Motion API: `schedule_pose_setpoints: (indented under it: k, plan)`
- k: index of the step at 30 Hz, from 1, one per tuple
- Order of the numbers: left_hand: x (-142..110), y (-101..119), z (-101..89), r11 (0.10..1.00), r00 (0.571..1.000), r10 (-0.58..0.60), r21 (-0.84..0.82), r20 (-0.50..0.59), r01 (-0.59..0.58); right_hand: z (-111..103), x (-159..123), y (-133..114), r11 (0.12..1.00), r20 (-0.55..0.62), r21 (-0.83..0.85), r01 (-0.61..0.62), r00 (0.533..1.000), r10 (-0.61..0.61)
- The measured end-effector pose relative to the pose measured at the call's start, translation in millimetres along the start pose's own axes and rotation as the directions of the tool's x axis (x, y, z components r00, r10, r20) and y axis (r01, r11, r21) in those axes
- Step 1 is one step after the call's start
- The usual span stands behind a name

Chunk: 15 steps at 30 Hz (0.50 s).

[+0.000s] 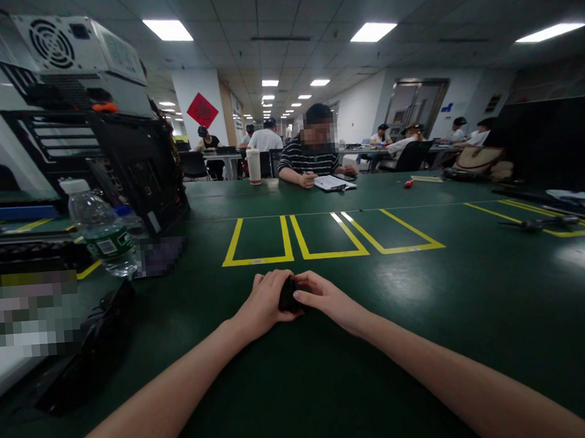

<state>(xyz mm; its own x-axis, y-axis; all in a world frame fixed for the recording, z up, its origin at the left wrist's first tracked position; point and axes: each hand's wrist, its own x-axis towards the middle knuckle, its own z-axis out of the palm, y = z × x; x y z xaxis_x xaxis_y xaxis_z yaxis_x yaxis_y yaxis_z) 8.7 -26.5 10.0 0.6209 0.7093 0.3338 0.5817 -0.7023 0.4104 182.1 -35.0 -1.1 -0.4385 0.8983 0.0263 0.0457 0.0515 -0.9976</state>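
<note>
A small black object (288, 294) sits between my hands over the near middle of the green table; its kind is hard to make out, as fingers cover much of it. My left hand (264, 302) wraps round its left side, thumb below and fingers over the top. From the right, my right hand (331, 301) pinches the object's edge with thumb and fingertips. Just beyond the hands, yellow tape marks (260, 260) outline three areas on the table (382, 359).
To the left stand a water bottle (103, 229), a black computer case (135, 163) and a power supply (85, 46) on top. Opposite, a person (312, 151) sits by a clipboard (333, 183). A cup (253, 166) stands at the far edge; a dark tool (536, 224) lies right.
</note>
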Motion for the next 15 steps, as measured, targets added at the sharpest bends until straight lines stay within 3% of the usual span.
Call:
schedule_pose_setpoints:
  k: [5, 15]
  plan:
    - [0.1, 0.3, -0.2, 1.000, 1.000, -0.002, 0.001, -0.001, 0.002, 0.4, -2.5, -4.0, 0.998, 0.065, 0.060, -0.004, 0.998, 0.001]
    - [0.5, 0.8, -0.6, 1.000, 1.000, -0.023, -0.009, 0.002, 0.024, 1.6, -3.0, -1.8, 1.000, -0.002, -0.005, -0.027, 1.000, 0.027]
